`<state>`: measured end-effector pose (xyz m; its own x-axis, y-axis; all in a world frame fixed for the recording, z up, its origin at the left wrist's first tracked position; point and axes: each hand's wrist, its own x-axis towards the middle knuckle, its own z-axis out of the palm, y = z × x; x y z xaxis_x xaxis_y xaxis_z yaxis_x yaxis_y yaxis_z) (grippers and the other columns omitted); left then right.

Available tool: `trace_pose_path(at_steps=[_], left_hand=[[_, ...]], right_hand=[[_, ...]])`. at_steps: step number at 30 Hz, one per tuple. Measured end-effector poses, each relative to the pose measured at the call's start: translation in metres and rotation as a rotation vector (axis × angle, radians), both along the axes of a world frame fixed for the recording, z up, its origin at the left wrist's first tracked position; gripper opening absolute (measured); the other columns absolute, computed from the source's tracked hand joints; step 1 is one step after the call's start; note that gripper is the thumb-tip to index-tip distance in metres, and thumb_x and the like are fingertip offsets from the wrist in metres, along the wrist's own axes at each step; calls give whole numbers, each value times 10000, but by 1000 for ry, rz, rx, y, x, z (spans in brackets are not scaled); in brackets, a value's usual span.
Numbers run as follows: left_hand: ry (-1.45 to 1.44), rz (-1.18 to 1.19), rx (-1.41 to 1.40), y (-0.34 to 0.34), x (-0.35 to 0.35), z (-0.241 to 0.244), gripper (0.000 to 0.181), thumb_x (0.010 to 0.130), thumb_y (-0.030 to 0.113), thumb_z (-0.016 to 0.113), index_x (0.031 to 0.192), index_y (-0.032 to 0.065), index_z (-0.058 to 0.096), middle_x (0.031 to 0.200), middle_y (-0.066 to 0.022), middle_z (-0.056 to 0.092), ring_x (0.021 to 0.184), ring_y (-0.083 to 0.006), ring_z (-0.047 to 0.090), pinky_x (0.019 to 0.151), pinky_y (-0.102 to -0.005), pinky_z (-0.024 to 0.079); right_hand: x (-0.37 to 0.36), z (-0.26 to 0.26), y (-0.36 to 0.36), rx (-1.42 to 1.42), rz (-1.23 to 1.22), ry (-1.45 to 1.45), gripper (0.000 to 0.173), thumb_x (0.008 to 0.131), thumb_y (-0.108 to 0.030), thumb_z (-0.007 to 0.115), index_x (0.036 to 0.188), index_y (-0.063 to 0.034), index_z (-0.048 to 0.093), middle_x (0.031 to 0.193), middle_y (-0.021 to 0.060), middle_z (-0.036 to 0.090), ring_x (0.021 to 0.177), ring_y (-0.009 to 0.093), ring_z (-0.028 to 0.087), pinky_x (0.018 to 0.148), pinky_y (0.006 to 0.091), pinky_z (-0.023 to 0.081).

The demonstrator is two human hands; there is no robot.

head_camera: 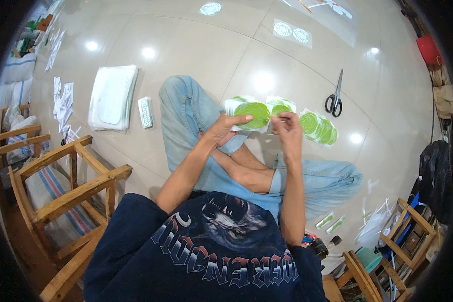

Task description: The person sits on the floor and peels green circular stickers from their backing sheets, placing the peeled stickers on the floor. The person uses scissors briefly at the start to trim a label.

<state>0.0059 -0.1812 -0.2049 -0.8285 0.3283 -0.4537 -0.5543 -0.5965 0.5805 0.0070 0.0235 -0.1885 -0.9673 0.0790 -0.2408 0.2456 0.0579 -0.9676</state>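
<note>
In my left hand is a green oval sticker on white backing, its thumb lying across the lower part of the printed face. My right hand pinches at the right edge of that same sticker with thumb and fingertip; the exact contact is small and partly hidden. Just beyond the hands, a pile of similar green stickers rests on the floor, partly covered by my right fingers. To the right, an overlapping row of green stickers spreads out. Black-handled scissors lie farther right, blades pointing away.
A stack of white sheets and a small bundle with green lettering lie left of my knee. Wooden frames stand at left and lower right. A clear sheet with two white ovals lies ahead. Green strips sit near my right knee.
</note>
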Motion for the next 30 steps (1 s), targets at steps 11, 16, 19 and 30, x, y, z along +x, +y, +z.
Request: trace_pose_path(at_steps=[11, 16, 19, 30], left_hand=[[3, 4, 8, -2, 1, -6, 597, 823, 68, 762, 1350, 43, 482, 1253, -134, 603, 1180, -264, 602, 1028, -424, 511], [-50, 19, 34, -2, 2, -1, 596, 828, 69, 750, 1355, 23, 477, 1253, -152, 605, 1182, -282, 604, 1040, -442, 504], [-76, 29, 148, -6, 2, 0, 583, 828, 65, 744, 1348, 11, 485, 1250, -157, 611, 1170, -283, 613, 1031, -445, 510], [-9, -7, 19, -4, 2, 0, 544, 858, 82, 692, 1348, -13, 478, 1233, -176, 620, 1143, -288, 631, 1007, -441, 525]], right_hand=[[0, 10, -2, -70, -4, -68, 195, 951, -187, 678, 917, 5, 691, 736, -11, 601, 675, 66, 556, 606, 223, 458], [-8, 6, 76, 404, -91, -68, 269, 947, -238, 683, 1064, 4, 686, 862, 42, 644, 698, 107, 587, 635, 273, 499], [-6, 5, 89, 865, -209, 47, 337, 933, -251, 699, 1151, 1, 649, 953, 78, 648, 723, 119, 594, 646, 276, 502], [0, 13, -20, 56, 3, -20, 226, 893, -179, 745, 923, 18, 639, 728, 22, 630, 670, 89, 572, 583, 244, 469]])
